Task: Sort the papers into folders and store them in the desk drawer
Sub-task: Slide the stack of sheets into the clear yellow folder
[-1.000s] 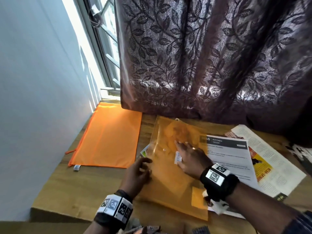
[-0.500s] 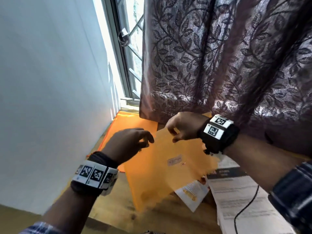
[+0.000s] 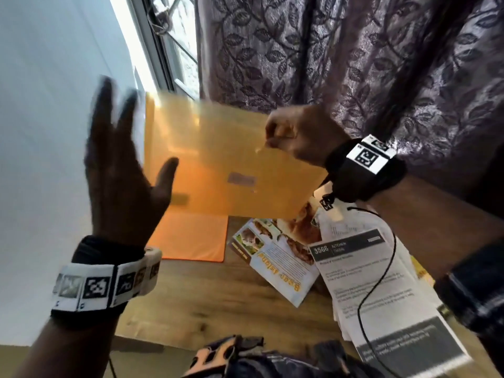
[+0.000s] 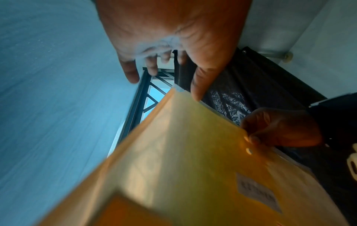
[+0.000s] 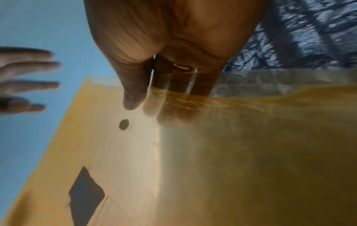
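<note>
A translucent yellow-orange plastic folder (image 3: 218,162) hangs upright in the air above the desk. My right hand (image 3: 294,135) pinches its top edge, thumb in front and fingers behind the sheet (image 5: 193,152). My left hand (image 3: 120,165) is raised to the folder's left with fingers spread and blurred, holding nothing; its thumb (image 4: 199,85) lies near the folder's top corner (image 4: 193,152). A second orange zip folder (image 3: 191,236) lies flat on the wooden desk (image 3: 207,304) by the wall. Loose papers lie at the right: a food leaflet (image 3: 275,257) and a printed sheet (image 3: 381,290).
A pale wall (image 3: 41,132) runs along the left, with a window (image 3: 174,50) beyond the desk. A purple leaf-patterned curtain (image 3: 354,58) hangs behind the desk. A thin black cable (image 3: 381,279) trails from my right wrist over the papers.
The folder has been lifted off the desk and raised higher. My left hand let go of its edge and opened wide to the left. My right hand kept its pinch.
</note>
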`<state>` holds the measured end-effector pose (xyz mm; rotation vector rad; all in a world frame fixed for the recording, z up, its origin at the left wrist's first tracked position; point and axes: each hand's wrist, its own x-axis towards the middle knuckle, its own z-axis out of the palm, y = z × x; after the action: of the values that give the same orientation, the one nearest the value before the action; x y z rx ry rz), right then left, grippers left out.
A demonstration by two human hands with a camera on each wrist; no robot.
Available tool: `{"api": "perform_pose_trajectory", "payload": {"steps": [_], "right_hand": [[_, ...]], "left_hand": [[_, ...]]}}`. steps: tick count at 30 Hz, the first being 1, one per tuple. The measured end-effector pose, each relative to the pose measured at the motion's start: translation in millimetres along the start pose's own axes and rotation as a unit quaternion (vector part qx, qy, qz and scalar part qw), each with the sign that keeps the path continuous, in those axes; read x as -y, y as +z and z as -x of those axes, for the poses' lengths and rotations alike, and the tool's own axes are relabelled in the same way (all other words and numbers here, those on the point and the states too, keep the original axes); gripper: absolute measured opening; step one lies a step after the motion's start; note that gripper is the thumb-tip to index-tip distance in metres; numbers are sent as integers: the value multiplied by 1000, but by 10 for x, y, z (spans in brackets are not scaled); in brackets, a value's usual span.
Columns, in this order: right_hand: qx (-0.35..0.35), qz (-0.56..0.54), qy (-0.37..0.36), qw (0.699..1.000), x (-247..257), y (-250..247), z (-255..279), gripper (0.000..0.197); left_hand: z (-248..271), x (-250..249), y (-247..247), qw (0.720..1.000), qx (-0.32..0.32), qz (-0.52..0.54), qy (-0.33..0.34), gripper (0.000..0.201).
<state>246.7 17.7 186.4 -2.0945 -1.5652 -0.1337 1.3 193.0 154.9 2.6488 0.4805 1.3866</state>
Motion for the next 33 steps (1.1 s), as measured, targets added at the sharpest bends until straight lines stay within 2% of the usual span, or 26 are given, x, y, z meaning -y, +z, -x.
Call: {"api": "perform_pose_trajectory", "payload": {"steps": [2,4,8,10,12,14,17,21,24,29,33], "right_hand": [[-53,-67,65,994,-23,-40,102,14],[-89,-177,147,969,-29,24,256,12],[-137,-370,305,867,-35,513,680,15],[-119,-423,370,818,-51,856,916,14],[-68,-442,428,785,-68,1221,1139,13],[-12,-401,461,791,-36,1569,1302,17],[65,-250,475,841,43,1942,1425,21],[67,-94,507,854,145,2140,1486,23],[43,-46,501,863,157,2171,1475,22],[91,-127,504,849,144,2209,1407,22],[56,-133,516,844,148,2063,1486,33]], "left_hand": [[42,-52,-4,999,-21,18,-41,83],[137,-45,89,994,-2,13,-107,89],[524,35,418,975,92,73,-190,104],[760,110,588,950,157,130,-236,106],[977,211,761,915,219,169,-292,104],[1161,315,928,887,257,176,-340,97],[1375,448,1133,855,307,181,-378,85],[1557,569,1263,832,354,174,-390,79],[1590,614,1292,840,358,161,-375,76],[1513,791,1314,855,336,143,-368,76],[1432,763,1284,898,314,98,-292,79]]}}
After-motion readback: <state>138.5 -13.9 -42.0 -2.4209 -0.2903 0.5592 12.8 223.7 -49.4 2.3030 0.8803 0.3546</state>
